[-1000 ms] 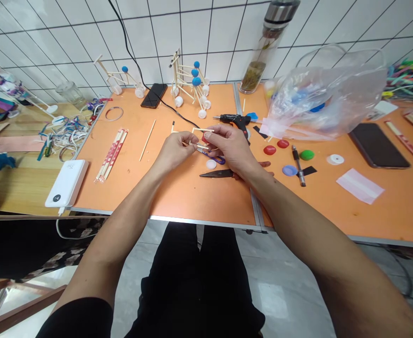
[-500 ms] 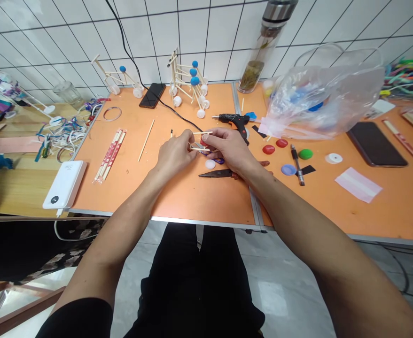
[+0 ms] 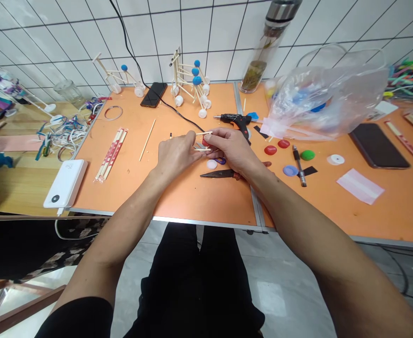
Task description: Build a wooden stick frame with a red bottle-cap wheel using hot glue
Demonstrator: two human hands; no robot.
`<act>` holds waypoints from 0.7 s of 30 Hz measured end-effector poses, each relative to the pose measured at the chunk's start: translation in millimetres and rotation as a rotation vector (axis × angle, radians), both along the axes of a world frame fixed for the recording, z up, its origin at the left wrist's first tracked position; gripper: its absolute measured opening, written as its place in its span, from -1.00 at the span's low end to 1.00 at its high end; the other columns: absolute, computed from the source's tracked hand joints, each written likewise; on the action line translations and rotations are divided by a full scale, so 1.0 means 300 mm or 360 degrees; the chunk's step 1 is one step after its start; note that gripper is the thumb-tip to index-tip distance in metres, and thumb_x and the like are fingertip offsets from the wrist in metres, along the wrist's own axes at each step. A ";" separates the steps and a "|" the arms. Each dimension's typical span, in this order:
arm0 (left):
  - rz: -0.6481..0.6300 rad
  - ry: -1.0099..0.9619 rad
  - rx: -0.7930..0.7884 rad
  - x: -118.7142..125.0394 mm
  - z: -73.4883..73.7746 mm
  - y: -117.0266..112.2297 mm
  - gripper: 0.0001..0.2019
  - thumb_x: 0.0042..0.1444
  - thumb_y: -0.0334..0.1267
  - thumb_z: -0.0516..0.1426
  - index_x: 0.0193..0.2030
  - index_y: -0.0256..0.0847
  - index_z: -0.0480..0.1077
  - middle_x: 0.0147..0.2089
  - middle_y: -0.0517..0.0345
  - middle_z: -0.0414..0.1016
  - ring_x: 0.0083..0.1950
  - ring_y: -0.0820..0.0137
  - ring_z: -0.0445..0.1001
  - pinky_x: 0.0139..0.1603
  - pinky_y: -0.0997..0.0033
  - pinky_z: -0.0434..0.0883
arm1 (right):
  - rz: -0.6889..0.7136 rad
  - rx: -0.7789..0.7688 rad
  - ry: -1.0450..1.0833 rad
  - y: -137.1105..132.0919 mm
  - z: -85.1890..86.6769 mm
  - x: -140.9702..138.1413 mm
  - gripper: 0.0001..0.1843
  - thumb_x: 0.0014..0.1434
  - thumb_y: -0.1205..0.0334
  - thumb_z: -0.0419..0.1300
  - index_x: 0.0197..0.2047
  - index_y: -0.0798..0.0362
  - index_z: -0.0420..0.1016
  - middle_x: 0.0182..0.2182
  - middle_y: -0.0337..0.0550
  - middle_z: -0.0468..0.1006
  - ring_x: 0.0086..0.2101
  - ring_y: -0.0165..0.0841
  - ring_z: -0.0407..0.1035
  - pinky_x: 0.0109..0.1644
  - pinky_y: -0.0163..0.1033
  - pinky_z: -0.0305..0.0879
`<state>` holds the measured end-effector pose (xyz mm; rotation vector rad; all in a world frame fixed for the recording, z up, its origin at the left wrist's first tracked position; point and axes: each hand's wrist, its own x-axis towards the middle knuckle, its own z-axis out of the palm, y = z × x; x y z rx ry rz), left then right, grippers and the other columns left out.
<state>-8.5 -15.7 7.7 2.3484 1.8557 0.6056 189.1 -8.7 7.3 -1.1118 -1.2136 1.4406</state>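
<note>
An orange table (image 3: 192, 197) stands by a white tiled wall. In the middle, the left hand (image 3: 176, 154) and right hand (image 3: 231, 149) both pinch a small stick frame (image 3: 204, 133) with a red cap (image 3: 205, 142). A glue gun (image 3: 236, 120) lies just behind.

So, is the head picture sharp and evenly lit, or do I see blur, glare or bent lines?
Head view: light is soft and even, with faint shadows under the left hand and right hand; the hands and the stick frame look sharp, no motion blur; the plastic bag shows pale glare; wide-lens distortion bends the tile wall lines.
</note>
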 end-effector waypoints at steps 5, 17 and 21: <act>-0.0120 -0.0026 -0.0037 -0.005 0.026 -0.013 -0.59 0.30 0.17 0.49 -0.08 -0.02 0.49 -0.17 0.06 0.73 -0.11 0.04 0.68 -0.22 0.23 0.16 | 0.0026 0.0010 0.0027 0.004 -0.003 0.002 -0.66 0.12 -0.02 0.71 -0.33 -0.04 0.72 -0.30 -0.18 0.72 -0.36 -0.39 0.61 -0.37 -0.38 0.66; -0.0542 -0.0247 0.0061 -0.062 0.026 0.029 -0.21 0.18 -0.12 0.58 0.52 -0.11 0.52 0.55 -0.18 0.60 0.56 -0.12 0.53 0.54 -0.03 0.42 | 0.0067 -0.0031 0.0002 0.001 0.004 0.007 -0.62 0.15 -0.06 0.71 -0.27 -0.01 0.71 -0.40 -0.18 0.71 -0.41 -0.40 0.59 -0.45 -0.43 0.49; -0.0568 -0.0391 -0.0042 -0.068 0.017 0.028 -0.40 0.32 -0.10 0.47 0.46 -0.11 0.58 0.45 -0.11 0.70 0.45 0.00 0.65 0.46 0.03 0.52 | 0.0075 -0.0070 -0.0004 -0.005 0.013 0.005 -0.64 0.17 -0.01 0.68 -0.26 0.01 0.69 -0.43 -0.19 0.69 -0.42 -0.40 0.61 -0.54 -0.46 0.34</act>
